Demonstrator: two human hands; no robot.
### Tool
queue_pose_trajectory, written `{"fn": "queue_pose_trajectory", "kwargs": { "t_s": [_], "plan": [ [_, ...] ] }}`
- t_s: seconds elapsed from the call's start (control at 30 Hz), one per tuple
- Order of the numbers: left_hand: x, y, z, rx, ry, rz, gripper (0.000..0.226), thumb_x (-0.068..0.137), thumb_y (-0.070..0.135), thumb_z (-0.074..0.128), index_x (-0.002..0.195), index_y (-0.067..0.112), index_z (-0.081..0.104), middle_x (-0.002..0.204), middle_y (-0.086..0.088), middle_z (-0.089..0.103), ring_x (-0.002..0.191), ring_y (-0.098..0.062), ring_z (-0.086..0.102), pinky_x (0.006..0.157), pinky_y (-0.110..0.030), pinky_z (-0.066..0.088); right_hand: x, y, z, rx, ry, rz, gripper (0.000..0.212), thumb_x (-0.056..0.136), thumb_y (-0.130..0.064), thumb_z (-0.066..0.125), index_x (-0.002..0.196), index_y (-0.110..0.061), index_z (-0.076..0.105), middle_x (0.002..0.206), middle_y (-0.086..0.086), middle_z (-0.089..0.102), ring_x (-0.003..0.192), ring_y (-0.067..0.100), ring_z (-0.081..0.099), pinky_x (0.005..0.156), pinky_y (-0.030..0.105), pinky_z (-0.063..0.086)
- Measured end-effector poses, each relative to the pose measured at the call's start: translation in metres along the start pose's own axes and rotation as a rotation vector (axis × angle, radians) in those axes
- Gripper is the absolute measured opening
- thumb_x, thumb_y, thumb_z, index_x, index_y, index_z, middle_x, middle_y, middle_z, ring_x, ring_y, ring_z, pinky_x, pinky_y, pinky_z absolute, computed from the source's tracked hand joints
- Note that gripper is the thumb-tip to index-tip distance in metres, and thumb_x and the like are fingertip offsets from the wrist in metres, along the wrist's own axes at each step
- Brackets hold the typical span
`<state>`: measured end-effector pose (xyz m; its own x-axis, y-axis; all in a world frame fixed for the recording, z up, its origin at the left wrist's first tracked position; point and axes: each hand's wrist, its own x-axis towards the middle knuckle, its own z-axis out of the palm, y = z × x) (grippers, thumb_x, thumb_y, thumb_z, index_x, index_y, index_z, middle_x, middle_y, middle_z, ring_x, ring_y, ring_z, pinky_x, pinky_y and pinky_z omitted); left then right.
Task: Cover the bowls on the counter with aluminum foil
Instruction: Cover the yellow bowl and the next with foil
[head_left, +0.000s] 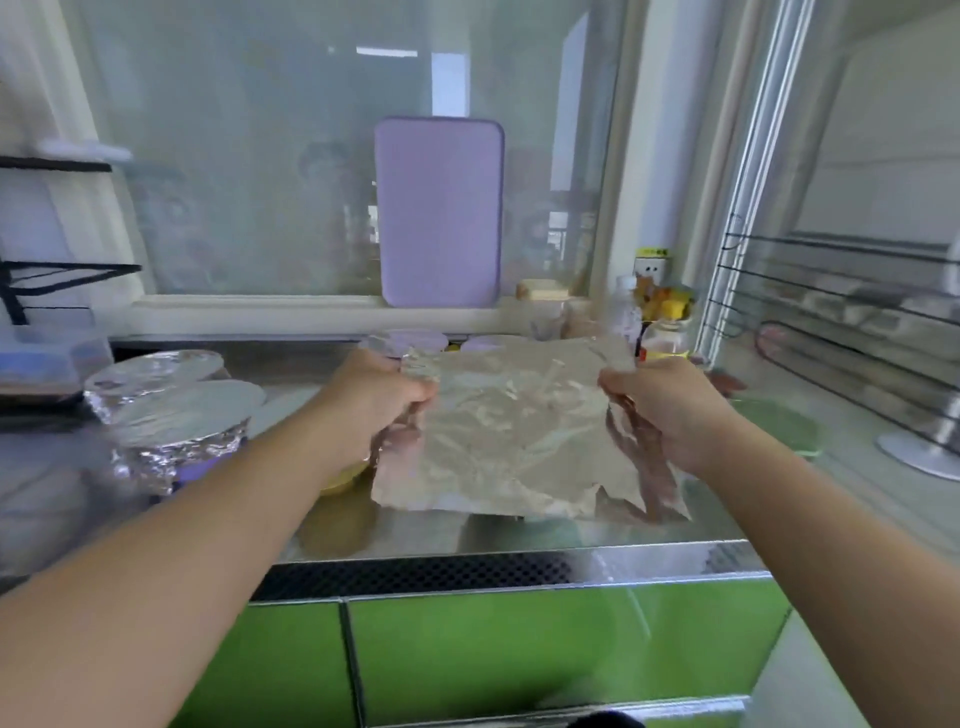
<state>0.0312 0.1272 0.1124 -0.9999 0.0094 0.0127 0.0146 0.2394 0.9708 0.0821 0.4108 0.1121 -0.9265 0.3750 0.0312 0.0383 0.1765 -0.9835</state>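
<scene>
A crinkled sheet of aluminum foil (511, 431) hangs spread above the steel counter (519, 540). My left hand (376, 402) grips its left edge and my right hand (670, 410) grips its right edge. A yellow bowl (343, 480) peeks out under the sheet's left side, mostly hidden by my left wrist and the foil. At the left stand two foil-covered bowls, the nearer one purple (182, 431) and another behind it (156, 371). Behind the sheet sit two more purple bowls (415, 340) (491, 343); the left one carries some foil.
A purple cutting board (439, 213) leans on the window. Bottles and jars (660, 322) crowd the back right corner. A green plate (779, 423) lies at the right, beside a wire rack (857, 322). A plastic container (47, 358) sits far left. Green cabinet fronts (519, 654) are below.
</scene>
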Motion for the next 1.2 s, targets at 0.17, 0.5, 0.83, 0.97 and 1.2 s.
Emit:
{"fn": "queue_pose_trajectory", "kwargs": {
  "t_s": [0.17,0.5,0.83,0.97,1.2],
  "plan": [
    [0.026,-0.009,0.031,0.138,0.014,-0.044,0.010,0.086,-0.002,0.070,0.083,-0.011,0.072,0.064,-0.015,0.064,0.044,-0.020,0.055,0.043,-0.021,0.042,0.025,0.025,-0.010,-0.150,0.042,0.022,0.027,0.094,-0.017,0.070,0.071,-0.005,0.062,0.051,0.012,0.053,0.034,0.022,0.041,0.041,0.022,0.029],
    [0.040,-0.038,0.048,0.216,0.015,-0.064,0.027,0.078,0.015,0.081,0.091,-0.004,0.067,0.070,-0.011,0.060,0.055,-0.021,0.056,0.049,-0.022,0.041,0.035,0.051,0.006,-0.162,0.012,0.084,0.025,0.094,-0.014,0.066,0.072,-0.011,0.055,0.065,0.013,0.044,0.044,0.019,0.035,0.048,0.027,0.026],
    [0.023,-0.048,0.052,0.179,0.071,-0.011,0.015,0.088,0.016,0.070,0.095,0.003,0.073,0.080,0.000,0.077,0.075,-0.028,0.072,0.066,-0.033,0.051,0.029,0.057,-0.008,-0.192,0.051,0.140,0.014,0.097,-0.019,0.064,0.084,-0.012,0.062,0.075,0.015,0.047,0.041,0.016,0.030,0.038,0.021,0.023],
    [0.013,-0.041,0.052,0.571,0.224,0.350,0.043,0.097,0.033,0.066,0.135,0.016,0.051,0.130,-0.001,0.055,0.121,-0.023,0.052,0.092,-0.035,0.042,0.036,0.058,-0.008,-0.231,0.049,0.168,0.015,0.100,-0.019,0.058,0.087,-0.013,0.060,0.070,0.015,0.045,0.039,0.016,0.031,0.038,0.021,0.021],
    [0.004,-0.017,0.092,0.994,-0.426,0.582,0.071,0.106,0.062,0.031,0.166,0.025,0.020,0.173,0.012,0.010,0.158,-0.006,0.009,0.127,-0.029,0.009,0.046,0.061,0.000,-0.284,0.042,0.199,0.021,0.096,-0.019,0.059,0.076,-0.011,0.056,0.060,0.009,0.049,0.042,0.018,0.037,0.050,0.030,0.028]
  ]
}}
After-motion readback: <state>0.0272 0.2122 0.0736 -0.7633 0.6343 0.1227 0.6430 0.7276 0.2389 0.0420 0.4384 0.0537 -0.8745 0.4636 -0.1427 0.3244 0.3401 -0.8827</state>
